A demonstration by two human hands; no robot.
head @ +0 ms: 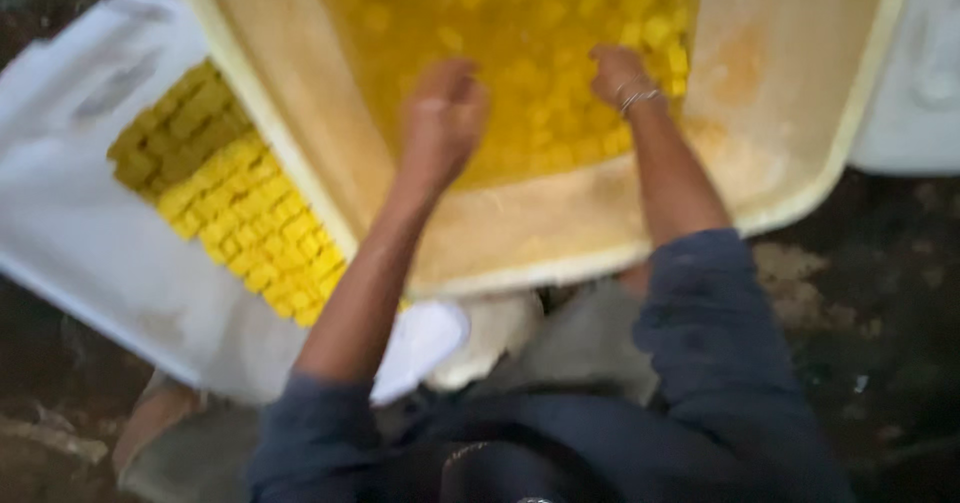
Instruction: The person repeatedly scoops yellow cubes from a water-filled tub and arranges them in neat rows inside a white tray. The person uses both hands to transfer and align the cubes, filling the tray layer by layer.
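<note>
Cream tub (800, 113), yellow liquid with floating yellow cubes (560, 113). Left hand (445, 113) curled above the surface; right hand (618, 73) at the cubes, fingers hidden, grip unclear, nearer them. White tray (90, 223) of stacked cubes lies left.

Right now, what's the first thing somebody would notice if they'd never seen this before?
The bright yellow cubes soaking in yellow liquid inside the big cream tub at the top catch the eye first. Both hands reach into it: the left hand curled near the middle, the right hand, with thin bangles on its wrist, among the cubes. To the left, more yellow cubes lie in neat rows on a white tray.
</note>
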